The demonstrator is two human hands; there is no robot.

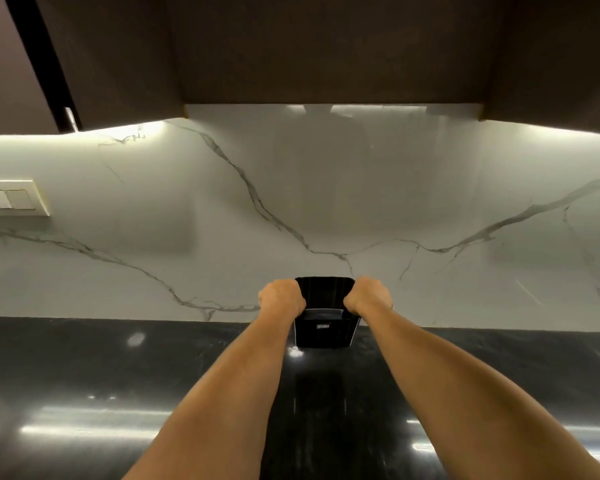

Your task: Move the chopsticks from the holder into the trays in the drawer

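The left hand [280, 299] was curled round the left upper edge of the black holder [324, 332]. The right hand [370, 295] was curled round the right upper edge in the same way, so both gripped it, with both forearms stretched out to reach it. The holder stood between the two hands with its base on the dark polished tabletop [84, 375]. Its back was at or close to the veined marble wall [187, 220] behind it (whether it touched could not be told). No chopsticks could be made out in the holder, as its mouth was dark and partly hidden by the hands. Well to the left of the holder, on the wall, sat a cream switch plate [13, 199], and above the holder hung dark brown cabinets [326, 46]. Neither the drawer nor its trays were in view. By my judgement the task was at its very start: the holder was merely in hand, no chopstick was seen in any tray, and the whole transfer was left to do
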